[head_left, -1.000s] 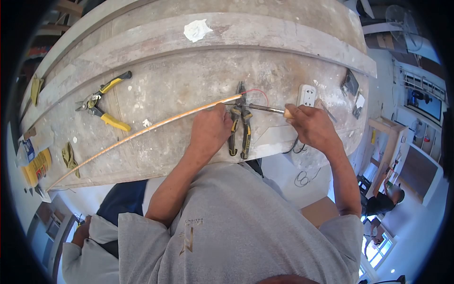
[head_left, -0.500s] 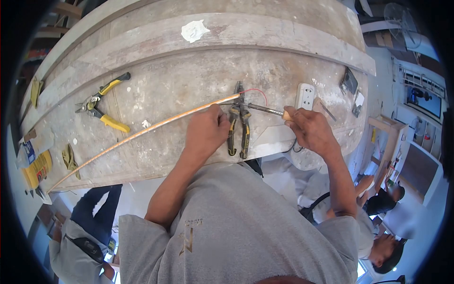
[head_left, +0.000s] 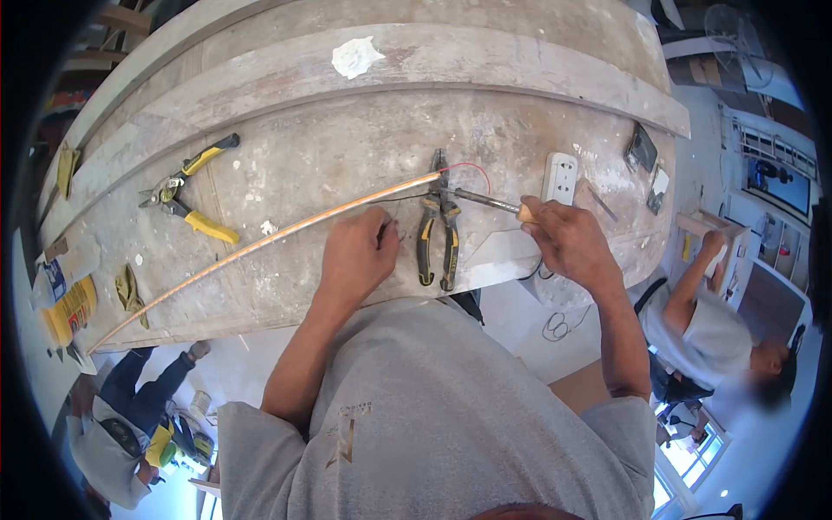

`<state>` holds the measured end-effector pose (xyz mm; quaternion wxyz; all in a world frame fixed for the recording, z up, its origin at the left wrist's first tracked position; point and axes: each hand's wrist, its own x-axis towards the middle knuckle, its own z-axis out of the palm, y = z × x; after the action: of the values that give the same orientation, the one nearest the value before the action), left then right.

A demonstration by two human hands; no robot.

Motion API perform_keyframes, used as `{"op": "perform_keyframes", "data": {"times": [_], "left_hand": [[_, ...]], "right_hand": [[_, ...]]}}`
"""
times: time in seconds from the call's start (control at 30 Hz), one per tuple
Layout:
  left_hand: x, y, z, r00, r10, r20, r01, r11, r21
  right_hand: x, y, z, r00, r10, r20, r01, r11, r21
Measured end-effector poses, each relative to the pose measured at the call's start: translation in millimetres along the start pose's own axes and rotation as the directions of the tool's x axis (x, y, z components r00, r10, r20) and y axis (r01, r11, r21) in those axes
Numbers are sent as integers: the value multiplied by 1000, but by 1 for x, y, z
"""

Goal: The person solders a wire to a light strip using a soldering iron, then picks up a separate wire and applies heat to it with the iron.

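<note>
Your left hand [head_left: 360, 256]: shifted left from the pliers [head_left: 451, 243], fingers curled, hold unclear. Your right hand [head_left: 569, 243]: closed around the soldering iron [head_left: 490, 201]. Light strip [head_left: 347, 207]: extending near-left from the pliers.

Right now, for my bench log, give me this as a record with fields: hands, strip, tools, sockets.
Right hand: holding what seems a soldering iron
Left hand: beside a dark wire; grip unclear
Strip: orange and white, red wire at one end
Pliers: on the table, at that end
Snips: yellow-handled, on the table
Socket block: white, beyond the right hand
</note>
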<state>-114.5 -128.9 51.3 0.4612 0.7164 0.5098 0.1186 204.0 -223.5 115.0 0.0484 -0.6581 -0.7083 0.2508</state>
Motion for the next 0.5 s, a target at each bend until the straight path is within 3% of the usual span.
{"op": "perform_keyframes", "data": {"times": [0.23,0.33,0.4,0.43,0.5], "left_hand": [[-14,-32,-21,981,185,60,-190,978,89],[-7,-26,-34,962,212,172,-234,965,121],[-2,-11,-52,910,-30,414,-35,988,148],[2,-10,-52,908,-26,417,-42,987,154],[11,-6,-50,996,34,78,-35,999,22]], "right_hand": [[-6,5,5,999,5,-42,-5,1000,-9],[-7,4,7,998,8,-64,-7,1000,22],[-10,2,9,997,39,-65,-35,998,59],[-11,3,10,996,45,-73,-40,997,63],[-15,5,14,989,17,-147,-7,997,71]]}}
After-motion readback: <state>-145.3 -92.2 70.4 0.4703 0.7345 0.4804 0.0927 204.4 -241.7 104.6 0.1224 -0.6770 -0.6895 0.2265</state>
